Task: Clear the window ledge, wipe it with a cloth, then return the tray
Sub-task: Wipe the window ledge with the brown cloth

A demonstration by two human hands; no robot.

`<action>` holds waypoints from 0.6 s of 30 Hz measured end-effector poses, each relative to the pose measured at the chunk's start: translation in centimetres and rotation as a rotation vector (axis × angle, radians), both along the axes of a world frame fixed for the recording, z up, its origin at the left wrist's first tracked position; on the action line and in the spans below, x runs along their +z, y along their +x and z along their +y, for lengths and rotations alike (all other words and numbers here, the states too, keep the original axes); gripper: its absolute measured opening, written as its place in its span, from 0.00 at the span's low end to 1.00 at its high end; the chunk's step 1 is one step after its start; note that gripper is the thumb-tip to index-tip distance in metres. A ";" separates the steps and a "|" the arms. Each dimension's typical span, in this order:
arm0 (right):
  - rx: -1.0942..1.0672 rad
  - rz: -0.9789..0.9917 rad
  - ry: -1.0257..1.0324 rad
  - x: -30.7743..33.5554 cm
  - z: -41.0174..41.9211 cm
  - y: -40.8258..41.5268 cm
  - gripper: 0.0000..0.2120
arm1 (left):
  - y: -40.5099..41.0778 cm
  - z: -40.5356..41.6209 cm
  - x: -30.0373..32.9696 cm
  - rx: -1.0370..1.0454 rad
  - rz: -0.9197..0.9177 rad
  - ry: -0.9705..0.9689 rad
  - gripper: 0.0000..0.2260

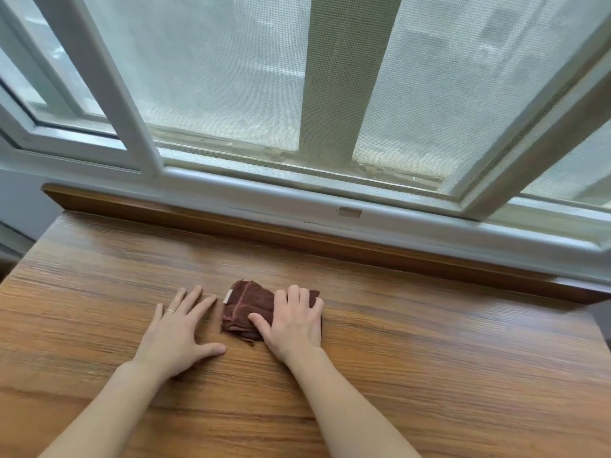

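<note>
Both bare forearms reach in from the bottom edge over the wood-grain ledge [429, 375], the nearest things to the camera. They angle slightly toward each other as they run up to the hands.

Taking the cloth [248, 312] as the landmark: it is a dark brown, folded pad lying flat on the ledge, well short of the raised wooden strip [297, 234] that runs along the back edge below the window frame [264, 190]. A small pale label shows at its left edge.

Right hand [296, 322] lies palm down on the right half of the cloth. Its fingers are spread a little and nearly flat, their tips reaching the cloth's far edge, and the thumb presses across the near part. It covers the cloth rather than clutching it; nothing is pinched between fingers and thumb.

Left hand [180, 332] rests palm down on bare wood just left of the cloth, apart from it by a narrow gap. Its fingers are splayed wide and the thumb is stretched out toward the cloth's near corner. It holds nothing. A ring [170, 311] sits on one finger.

Beyond the cloth, a mesh screen [224, 77] fills the window.
</note>
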State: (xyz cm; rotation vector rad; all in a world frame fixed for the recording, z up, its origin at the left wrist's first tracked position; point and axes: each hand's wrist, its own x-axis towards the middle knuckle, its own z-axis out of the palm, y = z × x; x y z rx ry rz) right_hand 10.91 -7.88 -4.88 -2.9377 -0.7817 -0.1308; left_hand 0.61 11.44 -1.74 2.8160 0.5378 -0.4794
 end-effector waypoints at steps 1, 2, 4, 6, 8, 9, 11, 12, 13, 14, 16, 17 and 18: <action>-0.014 0.000 -0.005 0.0 -0.6 0.3 0.30 | 0.1 0.0 0.1 0.002 -0.003 -0.001 0.46; -0.033 0.003 -0.011 0.1 -1.2 0.7 0.30 | 0.1 0.0 0.2 0.005 -0.010 -0.004 0.46; -0.077 0.018 -0.036 0.2 -2.9 1.7 0.31 | 0.3 0.0 0.5 0.006 -0.016 -0.009 0.46; -0.131 0.016 -0.059 0.2 -5.1 2.7 0.32 | 0.5 0.2 0.7 -0.005 -0.013 -0.004 0.47; -0.189 -0.007 -0.057 0.2 -7.6 3.8 0.31 | 0.8 0.3 0.7 -0.024 -0.029 0.006 0.48; -0.215 -0.016 -0.053 0.2 -8.9 4.2 0.31 | 0.9 0.4 0.8 -0.032 -0.036 0.011 0.49; -0.267 -0.028 -0.049 0.0 -11.2 5.0 0.31 | 1.3 0.4 0.9 -0.044 -0.031 0.018 0.52; -0.292 -0.033 -0.052 0.0 -12.3 5.4 0.32 | 1.5 0.4 1.0 -0.051 -0.022 0.024 0.53; -0.314 -0.034 -0.057 0.0 -13.2 5.7 0.32 | 1.7 0.4 1.0 -0.058 -0.011 0.029 0.55; -0.334 -0.033 -0.058 0.0 -14.0 5.9 0.32 | 1.9 0.5 1.0 -0.062 0.002 0.029 0.56; -0.370 -0.038 -0.055 0.1 -15.0 6.4 0.32 | 2.1 0.6 0.9 -0.058 0.032 0.011 0.58; -0.387 -0.039 -0.054 0.1 -15.3 6.5 0.32 | 2.2 0.7 0.9 -0.054 0.046 0.001 0.59; -0.401 -0.038 -0.054 0.1 -15.5 6.7 0.32 | 2.3 0.7 0.9 -0.051 0.054 -0.006 0.59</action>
